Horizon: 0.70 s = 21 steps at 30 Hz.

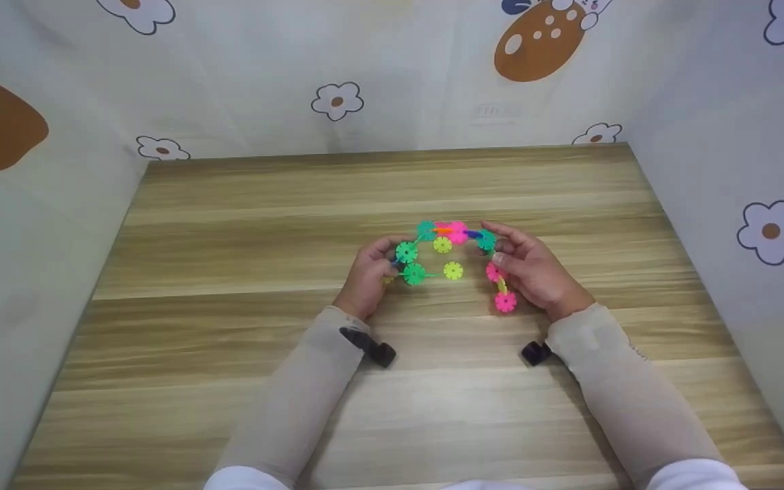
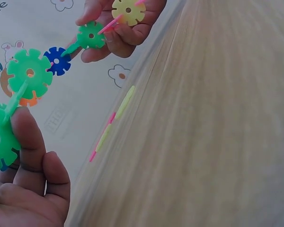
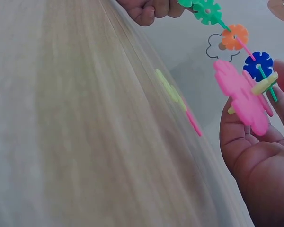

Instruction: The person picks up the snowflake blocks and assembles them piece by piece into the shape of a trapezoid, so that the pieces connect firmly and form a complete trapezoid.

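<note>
A chain of notched plastic discs [image 1: 406,252] in green, orange, pink, blue and yellow arches between both hands, joined slot to slot. My left hand [image 1: 363,279] grips its left end by the green discs [image 2: 30,73], fingers behind them. On the other side my right hand [image 1: 535,272] pinches the chain near a teal-green disc [image 1: 486,240] between thumb and fingers. Below that grip hang pink discs [image 1: 505,302] with a yellow one edge-on between them. In the right wrist view a large pink disc [image 3: 241,97] partly covers the right fingers. The left fingertips are partly hidden.
Several loose yellow and pink discs lie flat on the wooden table [image 1: 229,224], among them a yellow disc [image 1: 453,271] under the arch. Pale patterned walls [image 1: 399,82] stand along the table's back and sides. A small black camera [image 1: 382,354] sits at the left wrist.
</note>
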{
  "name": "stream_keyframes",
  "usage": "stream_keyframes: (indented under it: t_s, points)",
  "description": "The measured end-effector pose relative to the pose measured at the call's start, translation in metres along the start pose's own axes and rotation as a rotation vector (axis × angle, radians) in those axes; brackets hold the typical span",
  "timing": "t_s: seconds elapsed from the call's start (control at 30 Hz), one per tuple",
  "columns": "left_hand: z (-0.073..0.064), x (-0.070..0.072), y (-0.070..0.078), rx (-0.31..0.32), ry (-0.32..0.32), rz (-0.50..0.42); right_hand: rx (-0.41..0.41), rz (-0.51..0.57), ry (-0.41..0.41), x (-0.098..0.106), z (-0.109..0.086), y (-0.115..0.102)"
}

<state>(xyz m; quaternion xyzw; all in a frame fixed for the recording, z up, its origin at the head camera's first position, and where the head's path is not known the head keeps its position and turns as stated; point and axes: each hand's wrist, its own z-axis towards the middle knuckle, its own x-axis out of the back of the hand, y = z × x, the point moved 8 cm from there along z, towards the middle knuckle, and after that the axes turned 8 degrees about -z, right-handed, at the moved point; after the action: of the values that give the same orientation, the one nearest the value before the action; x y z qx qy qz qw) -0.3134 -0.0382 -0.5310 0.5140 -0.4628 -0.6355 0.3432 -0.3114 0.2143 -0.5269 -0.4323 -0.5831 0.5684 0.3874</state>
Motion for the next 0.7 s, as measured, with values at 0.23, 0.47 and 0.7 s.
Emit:
stream_keyframes:
  t_s: [0.23, 0.47, 0.7]
  points:
    - [0.0, -0.0016, 0.0012, 0.002, -0.013, -0.006, 0.005, -0.049, 0.044, 0.0022, 0.0008, -0.0021]
    - [0.0005, 0.0001, 0.0001, 0.021, 0.009, 0.025, -0.008, -0.027, 0.052, 0.0044, 0.0016, 0.0015]
    - [0.0019, 0.0015, -0.0003, -0.01, 0.015, -0.053, -0.054, -0.021, 0.086, 0.0075, 0.0031, 0.0046]
